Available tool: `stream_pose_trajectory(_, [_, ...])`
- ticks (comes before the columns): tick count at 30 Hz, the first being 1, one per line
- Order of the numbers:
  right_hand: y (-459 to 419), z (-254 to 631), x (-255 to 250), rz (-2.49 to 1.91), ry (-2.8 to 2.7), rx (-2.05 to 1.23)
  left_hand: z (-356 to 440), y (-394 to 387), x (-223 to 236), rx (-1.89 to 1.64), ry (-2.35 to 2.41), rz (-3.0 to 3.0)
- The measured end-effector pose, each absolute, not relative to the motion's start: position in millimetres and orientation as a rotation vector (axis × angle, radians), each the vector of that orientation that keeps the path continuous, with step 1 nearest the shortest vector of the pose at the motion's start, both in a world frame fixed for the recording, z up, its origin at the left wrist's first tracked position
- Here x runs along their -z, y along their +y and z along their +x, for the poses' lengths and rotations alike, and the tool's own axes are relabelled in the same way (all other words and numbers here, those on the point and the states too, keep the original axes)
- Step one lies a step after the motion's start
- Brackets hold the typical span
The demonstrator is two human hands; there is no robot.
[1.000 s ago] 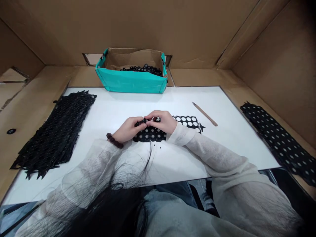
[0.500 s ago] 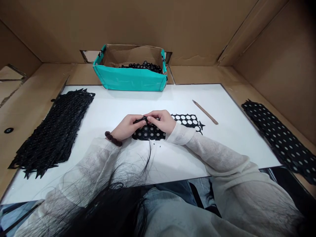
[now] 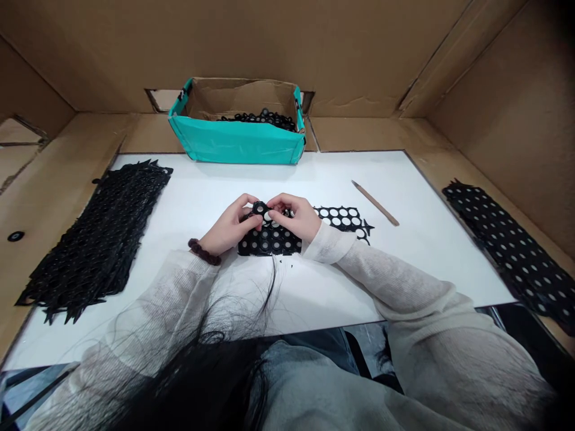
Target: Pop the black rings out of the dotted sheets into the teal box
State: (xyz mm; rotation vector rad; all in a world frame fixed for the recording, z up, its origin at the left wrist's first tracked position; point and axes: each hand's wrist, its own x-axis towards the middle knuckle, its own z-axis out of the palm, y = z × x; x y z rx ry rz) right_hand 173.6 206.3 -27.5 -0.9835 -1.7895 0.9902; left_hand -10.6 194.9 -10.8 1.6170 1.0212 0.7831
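Pinching the far edge of a black perforated sheet (image 3: 269, 243) between thumb and fingers of the left hand (image 3: 230, 226), with a small round section tipped up between the 2 hands. Touching the same sheet at its far side with the right hand (image 3: 300, 218), thumb across the near face; unable to tell whether closed on it, fingers being partly hidden. Lying at the middle of the white board (image 3: 426, 251), sheet and board both. Just right of the right hand, a stretch of lattice (image 3: 339, 216) with white holes; unable to tell whether joined. Farther right, 1 slim brown stick (image 3: 375, 203). At the far side, 1 teal box (image 3: 238, 143) containing black pieces (image 3: 269, 121). At left, a black stack (image 3: 103, 233); at right, a dotted black strip (image 3: 512, 253).
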Motion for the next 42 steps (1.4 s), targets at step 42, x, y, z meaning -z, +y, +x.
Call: stream_pose_trajectory(42, [209,200,18,-1.079,-1.895,-0.443,-12,201,16,-0.979,1.019,1.223])
